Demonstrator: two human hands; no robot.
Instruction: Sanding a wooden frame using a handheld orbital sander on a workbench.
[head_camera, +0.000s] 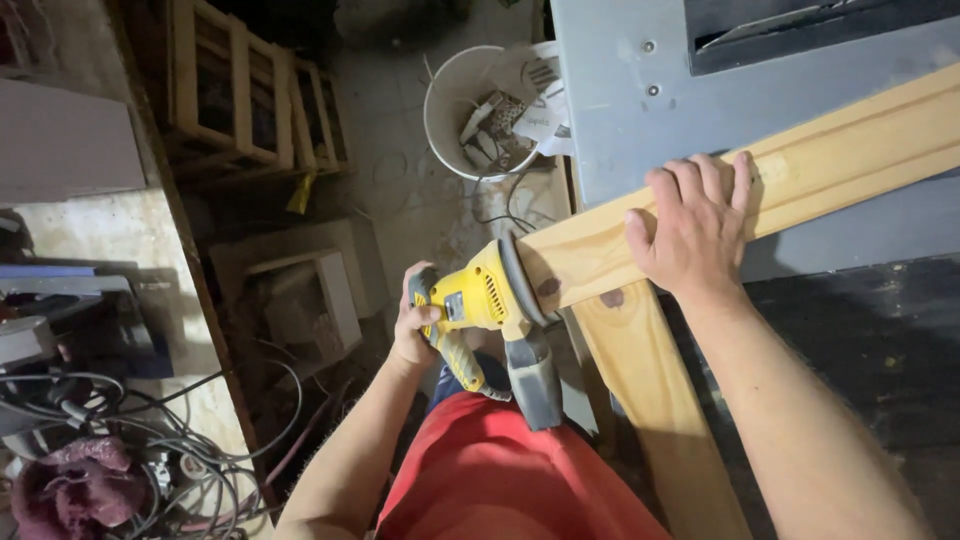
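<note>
- Workshop floor lies below us, with a white bucket (478, 110) of scraps at twelve o'clock and tangled cables (150, 440) at eight o'clock.
- Our left hand (415, 325) is clenched around a yellow sander (480, 300), its pad against the end of a pale wooden board (840, 150).
- Our right hand (690, 225), at two o'clock from the sander, rests flat on that board, fingers spread.
- Grey table (620, 110) carries the board.

A single view, from a camera worn on the person's head. It looks steeply down over the chest and forearms, close to the hands, onto the grey tabletop (620, 120) at upper right and the cluttered floor (420, 200) well below at left.
</note>
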